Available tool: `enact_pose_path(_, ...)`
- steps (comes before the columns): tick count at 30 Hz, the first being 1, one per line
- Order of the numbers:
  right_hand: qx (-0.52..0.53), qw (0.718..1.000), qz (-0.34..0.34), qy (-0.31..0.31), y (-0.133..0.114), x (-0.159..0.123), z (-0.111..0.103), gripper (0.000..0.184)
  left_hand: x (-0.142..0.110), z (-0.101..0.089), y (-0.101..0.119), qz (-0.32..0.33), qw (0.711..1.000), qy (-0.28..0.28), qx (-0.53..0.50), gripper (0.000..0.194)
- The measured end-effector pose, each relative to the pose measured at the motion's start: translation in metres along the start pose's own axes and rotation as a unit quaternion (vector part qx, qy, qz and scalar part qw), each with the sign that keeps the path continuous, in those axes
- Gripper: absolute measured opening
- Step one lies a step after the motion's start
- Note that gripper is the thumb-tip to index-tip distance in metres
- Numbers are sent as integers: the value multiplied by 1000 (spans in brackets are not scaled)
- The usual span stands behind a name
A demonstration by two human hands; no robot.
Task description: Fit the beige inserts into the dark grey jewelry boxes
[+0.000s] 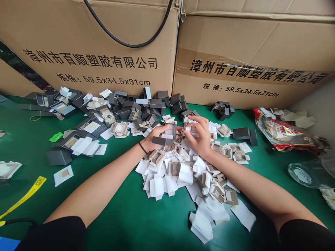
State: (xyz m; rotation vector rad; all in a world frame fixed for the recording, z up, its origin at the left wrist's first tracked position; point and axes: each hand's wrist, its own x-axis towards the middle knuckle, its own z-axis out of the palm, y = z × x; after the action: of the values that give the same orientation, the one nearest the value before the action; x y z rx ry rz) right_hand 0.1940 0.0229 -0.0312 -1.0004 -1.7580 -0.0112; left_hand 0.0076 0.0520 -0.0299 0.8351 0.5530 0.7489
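Observation:
My left hand [155,137] is closed round a small dark grey box [162,141], which is open and shows a pale inside with print. Close beside it, my right hand [200,136] curls its fingers over a white card insert [193,129]; its fingertips partly hide that piece. Below both hands spreads a heap of folded white and grey-brown card inserts [180,172]. Behind them lie many dark grey boxes [128,108], some open and some shut, in a loose pile.
Two large cardboard cartons [104,38] stand along the back, a black cable [136,46] hanging before them. A red food packet [285,130] and a clear glass jar [309,173] sit at the right. A yellow strap [24,197] and green wrapper [56,137] lie left on the green tabletop [125,216].

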Motion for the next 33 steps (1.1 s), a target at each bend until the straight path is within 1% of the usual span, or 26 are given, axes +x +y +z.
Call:
enact_pose_path(2, 42, 999, -5, -20, 1, -2, 1, 7, -2, 1, 0, -18, 999, -3, 32, 30)
enact_pose_path(4, 83, 995, 8, -45, 3, -4, 2, 9, -4, 3, 1, -20, 999, -10, 48, 28)
enact_pose_path(6, 97, 993, 32, -53, 4, -5, 4, 12, -6, 6, 2, -16, 999, -22, 46, 29)
enact_pose_path(8, 90, 993, 48, -55, 5, -5, 4, 13, -6, 7, 1, -15, 999, -27, 43, 31)
enact_pose_path(10, 80, 993, 43, -72, 4, -3, 4, 14, -6, 7, 1, -16, 999, -14, 49, 30)
enact_pose_path(13, 71, 992, 13, -104, 4, -1, 4, 17, -4, 5, 0, -15, 998, 23, 50, 25)
enact_pose_path(15, 66, 992, 10, -106, 4, -1, 4, 21, -4, 5, 0, -9, 998, 43, 45, 23)
enact_pose_path(18, 59, 993, 28, -103, 5, -2, 5, 29, -3, 6, 2, -5, 998, 60, 35, 22)
enact_pose_path(21, 57, 992, 22, -109, 4, -2, 5, 36, -2, 5, 3, -6, 997, 72, -7, 25)
enact_pose_path(24, 46, 992, 4, -121, 3, -1, 5, 42, 1, 3, 4, 31, 993, 81, -75, 25)
enact_pose_path(27, 33, 989, -3, -144, 3, -1, 6, 43, 3, -1, 6, 68, 987, 91, -114, 23)
enact_pose_path(30, 30, 986, -12, -162, 5, -3, 7, 49, 3, -4, 6, 76, 983, 104, -128, 22)
enact_pose_path(33, 16, 988, -24, -152, 7, -4, 9, 49, 3, -7, 6, 74, 985, 110, -111, 23)
